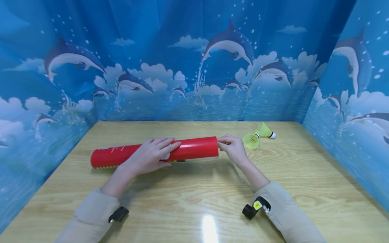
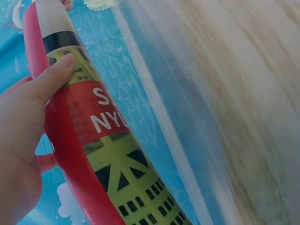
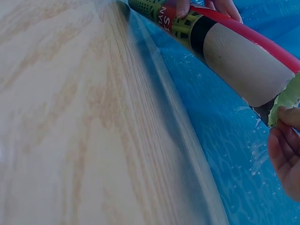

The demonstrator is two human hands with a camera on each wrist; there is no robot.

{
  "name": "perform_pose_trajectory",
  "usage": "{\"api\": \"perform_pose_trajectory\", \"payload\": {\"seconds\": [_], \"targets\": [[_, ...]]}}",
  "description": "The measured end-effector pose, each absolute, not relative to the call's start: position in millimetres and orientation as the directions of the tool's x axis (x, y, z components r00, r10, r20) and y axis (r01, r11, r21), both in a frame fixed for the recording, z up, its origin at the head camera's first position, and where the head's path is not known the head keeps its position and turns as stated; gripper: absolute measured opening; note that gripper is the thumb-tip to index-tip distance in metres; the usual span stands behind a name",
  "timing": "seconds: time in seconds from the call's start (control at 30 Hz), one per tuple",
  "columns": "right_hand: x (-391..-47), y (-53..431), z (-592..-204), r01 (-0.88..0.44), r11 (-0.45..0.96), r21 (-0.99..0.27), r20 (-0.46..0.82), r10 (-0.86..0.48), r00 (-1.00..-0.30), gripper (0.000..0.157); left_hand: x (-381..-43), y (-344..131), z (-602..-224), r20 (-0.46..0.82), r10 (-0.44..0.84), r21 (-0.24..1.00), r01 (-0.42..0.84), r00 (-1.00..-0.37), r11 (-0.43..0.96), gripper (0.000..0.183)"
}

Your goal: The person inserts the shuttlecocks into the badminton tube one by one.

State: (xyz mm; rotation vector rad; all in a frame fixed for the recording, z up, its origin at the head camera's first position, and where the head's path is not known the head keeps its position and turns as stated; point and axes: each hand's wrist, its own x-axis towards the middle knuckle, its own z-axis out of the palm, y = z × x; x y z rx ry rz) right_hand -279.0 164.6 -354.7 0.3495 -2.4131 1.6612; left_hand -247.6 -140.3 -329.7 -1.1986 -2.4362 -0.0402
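Observation:
A long red shuttlecock tube (image 1: 196,148) lies across the middle of the head view, its right end raised a little above the table. My left hand (image 1: 152,153) grips it around the middle, thumb on the side with the printed green label (image 2: 122,173). At the tube's right end, my right hand (image 1: 232,148) pinches the rim of a yellow-green shuttlecock (image 3: 284,98). Most of that shuttlecock is hidden by the tube and fingers. Through the clear side near this end shows a whitish stretch (image 3: 246,63) beyond a black band.
Two yellow-green shuttlecocks lie on the wooden table (image 1: 188,206) to the right: one skirt (image 1: 251,141) faces me, the other shuttlecock (image 1: 265,131) points its white cork rightward. A blue dolphin curtain (image 1: 170,67) stands behind the table and along both sides.

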Motion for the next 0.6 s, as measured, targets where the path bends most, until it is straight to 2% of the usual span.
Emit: {"api": "perform_pose_trajectory", "payload": {"seconds": [0.3,0.47,0.6], "targets": [[-279.9,161.5,-351.6,-0.298,0.358,-0.885,0.302,-0.047,-0.952,0.007,-247.7,-140.5,-329.6,0.381,0.748,-0.158,0.759,-0.543,0.631,0.091],[-278.9,172.7,-350.4,-0.293,0.357,-0.887,0.286,-0.073,-0.955,0.020,-247.1,-141.5,-329.4,0.381,0.746,-0.150,0.759,-0.547,0.633,0.091],[-280.6,189.4,-347.6,-0.266,0.312,-0.912,0.267,-0.040,-0.963,0.032,-246.6,-143.8,-329.5,0.379,0.743,-0.149,0.756,-0.551,0.637,0.090]]}}
